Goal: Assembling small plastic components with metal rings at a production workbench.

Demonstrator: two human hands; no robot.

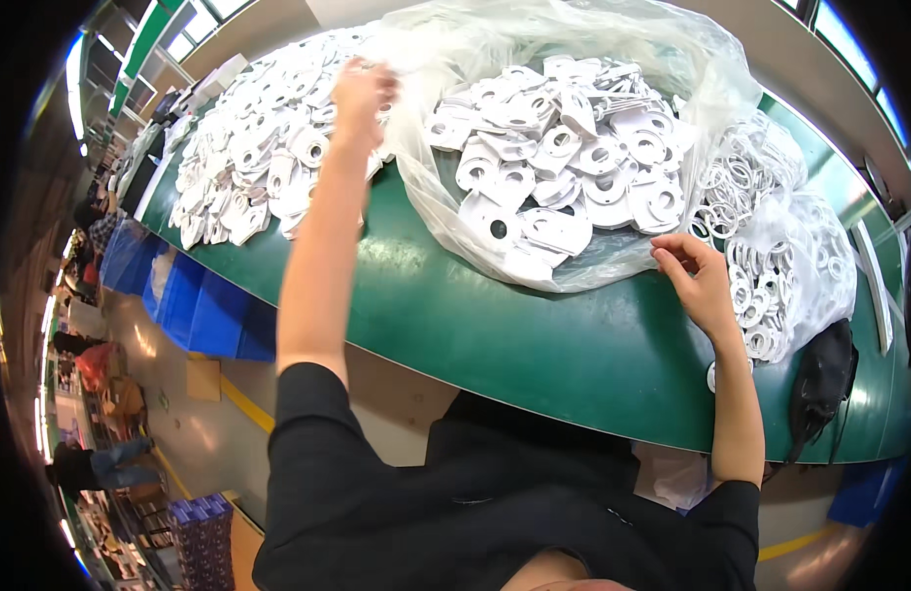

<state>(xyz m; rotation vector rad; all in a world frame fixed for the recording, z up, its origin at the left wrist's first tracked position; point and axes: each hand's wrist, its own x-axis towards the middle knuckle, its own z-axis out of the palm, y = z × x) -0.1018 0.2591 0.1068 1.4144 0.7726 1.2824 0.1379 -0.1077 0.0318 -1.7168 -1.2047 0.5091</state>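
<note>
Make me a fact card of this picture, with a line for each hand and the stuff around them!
Left hand: blurred, over the left heap; grip unclear
Left heap: white flat parts with round holes
Right hand: loosely curled, at the clear bag, near right edge; touching unclear
Clear bag: open, on the green table, holding more white holed parts
Right side: white rings, some in clear plastic; black pouch

Flat pieces [573, 110]: smooth, plastic-looking. Bag [424, 197]: glossy, crinkled plastic film. Tabletop [534, 340]: smooth, glossy. Shirt [475, 512]: matt cloth.
</note>
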